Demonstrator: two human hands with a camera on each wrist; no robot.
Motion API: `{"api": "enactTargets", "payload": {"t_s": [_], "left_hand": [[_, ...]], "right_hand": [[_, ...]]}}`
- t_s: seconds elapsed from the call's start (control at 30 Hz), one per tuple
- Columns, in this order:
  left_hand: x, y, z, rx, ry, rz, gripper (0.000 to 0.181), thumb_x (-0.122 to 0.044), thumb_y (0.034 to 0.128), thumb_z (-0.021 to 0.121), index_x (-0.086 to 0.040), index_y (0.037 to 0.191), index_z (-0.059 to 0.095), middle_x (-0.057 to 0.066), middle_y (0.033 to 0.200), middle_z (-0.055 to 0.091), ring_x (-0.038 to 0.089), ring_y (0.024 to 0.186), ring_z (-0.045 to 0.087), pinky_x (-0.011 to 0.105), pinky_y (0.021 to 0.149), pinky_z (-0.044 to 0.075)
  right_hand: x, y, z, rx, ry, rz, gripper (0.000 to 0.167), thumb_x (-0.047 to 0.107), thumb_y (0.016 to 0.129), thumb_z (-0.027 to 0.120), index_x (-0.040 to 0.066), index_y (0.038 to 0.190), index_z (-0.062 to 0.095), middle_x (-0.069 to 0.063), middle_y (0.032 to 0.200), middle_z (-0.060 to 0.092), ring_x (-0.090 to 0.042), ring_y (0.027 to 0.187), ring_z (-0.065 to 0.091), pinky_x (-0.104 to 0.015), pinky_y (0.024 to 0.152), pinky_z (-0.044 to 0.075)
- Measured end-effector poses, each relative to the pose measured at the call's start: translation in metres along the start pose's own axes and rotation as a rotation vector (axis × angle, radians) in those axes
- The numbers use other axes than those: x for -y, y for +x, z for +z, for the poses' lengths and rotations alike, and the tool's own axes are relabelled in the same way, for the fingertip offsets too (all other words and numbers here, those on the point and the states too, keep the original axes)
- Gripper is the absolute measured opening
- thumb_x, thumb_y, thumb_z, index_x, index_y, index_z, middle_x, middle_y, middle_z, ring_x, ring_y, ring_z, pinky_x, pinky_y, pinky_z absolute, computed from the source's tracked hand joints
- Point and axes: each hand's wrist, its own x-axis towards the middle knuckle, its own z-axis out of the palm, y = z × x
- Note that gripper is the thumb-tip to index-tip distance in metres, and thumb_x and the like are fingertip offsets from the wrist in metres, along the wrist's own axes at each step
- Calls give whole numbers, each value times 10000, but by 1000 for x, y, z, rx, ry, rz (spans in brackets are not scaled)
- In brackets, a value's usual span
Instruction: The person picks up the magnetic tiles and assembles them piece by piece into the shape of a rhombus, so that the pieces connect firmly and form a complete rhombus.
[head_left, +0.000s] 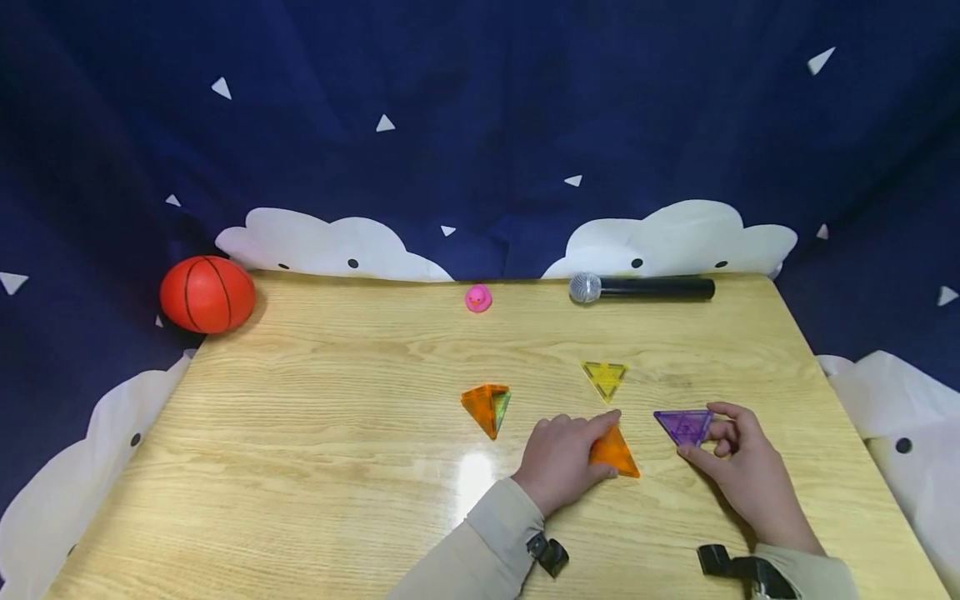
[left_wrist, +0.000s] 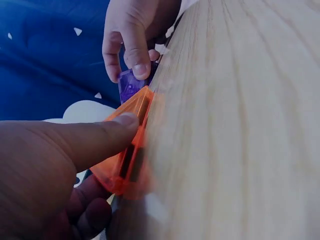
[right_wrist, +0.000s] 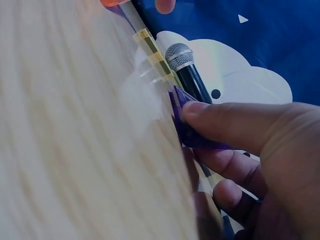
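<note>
One dark blue curtain fills the back, and in front of it spreads my wooden table. Now the hands, both busy over the right half! My left hand has its thumb and fingers around an orange triangle; my right hand, out toward the right edge, pinches a purple triangle between thumb and finger. And here's the relation that matters: purple sits just right of orange, a strip of bare wood between them, its long side toward the far edge and a point toward the near one. Does purple touch the wood? I can't tell.

Over at the far left corner, a red ball; along the far edge, right of middle, a black microphone lying lengthwise. Down in size: an orange-and-green piece near the table's middle, left of my hands, then a yellow triangle beyond my left fingertips, that hand being nearer. Smallest of all, a pink duck midway along the far edge!
</note>
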Motion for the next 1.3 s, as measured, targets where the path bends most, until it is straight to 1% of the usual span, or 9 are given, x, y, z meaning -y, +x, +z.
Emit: {"api": "enactTargets", "payload": {"t_s": [0.13, 0.23, 0.3, 0.37, 0.53, 0.7, 0.8, 0.93, 1.3], "left_hand": [[3, 1, 0, -21, -10, -4, 451, -493, 951, 638, -299, 1358, 640, -145, 1140, 713, 73, 902, 611, 256, 761, 431], [6, 2, 1, -50, -56, -4, 257, -464, 964, 633, -237, 1019, 739, -137, 849, 696, 64, 751, 563, 240, 677, 401], [9, 3, 1, -73, -95, -1, 288, -446, 957, 650, -204, 803, 638, -113, 654, 553, 67, 644, 482, 231, 610, 348], [11, 4, 2, -84, -141, 1, 363, -432, 951, 665, -192, 729, 506, -94, 583, 394, 66, 571, 404, 224, 560, 292], [17, 5, 3, -63, -219, 23, 230, -414, 953, 670, -203, 920, 583, -163, 664, 405, 2, 559, 386, 168, 557, 287], [19, 6, 4, -51, -174, 84, 230, -404, 979, 632, -213, 1085, 705, -145, 641, 431, 20, 593, 441, 182, 587, 336], [19, 6, 4, -55, -144, 92, 284, -403, 984, 622, -233, 1187, 726, -141, 632, 470, 30, 650, 531, 200, 633, 402], [18, 5, 3, -61, -120, 82, 312, -411, 980, 625, -235, 1217, 726, -146, 647, 507, 45, 707, 600, 222, 683, 450], [15, 5, 1, -57, -96, 62, 325, -418, 972, 633, -228, 1217, 730, -144, 642, 512, 46, 678, 584, 227, 677, 448]], "right_hand": [[3, 0, 1, -17, 2, -10, 686, 189, 870, 803, 2, 1401, 412, -94, 971, 623, -71, 728, 423, -210, 605, 330], [4, -1, 3, -27, 12, -16, 662, 155, 873, 795, -2, 1394, 417, -93, 955, 628, -72, 728, 419, -211, 607, 326], [3, 0, 4, -42, 13, -33, 636, 132, 875, 789, -4, 1383, 429, -92, 944, 639, -61, 721, 430, -201, 603, 337], [3, 0, 7, -66, 31, -53, 603, 93, 876, 779, -3, 1369, 445, -92, 926, 647, -44, 716, 450, -184, 601, 356], [6, 0, 17, -171, 195, -75, 546, -44, 874, 734, -5, 1335, 445, -37, 867, 624, -9, 704, 512, -131, 610, 425], [16, -2, 29, -202, 395, -57, 546, -99, 876, 701, -22, 1330, 407, 66, 849, 610, -32, 724, 557, -130, 634, 463], [22, -4, 34, -180, 438, -47, 539, -91, 884, 696, -17, 1329, 402, 72, 844, 623, -40, 726, 572, -144, 633, 475], [26, -6, 37, -153, 456, -50, 514, -77, 891, 696, -21, 1313, 409, 49, 815, 626, -48, 709, 574, -158, 620, 476], [35, -10, 41, -112, 500, -54, 487, -86, 869, 718, -30, 1257, 429, 24, 794, 630, -62, 675, 582, -176, 588, 488]]}}
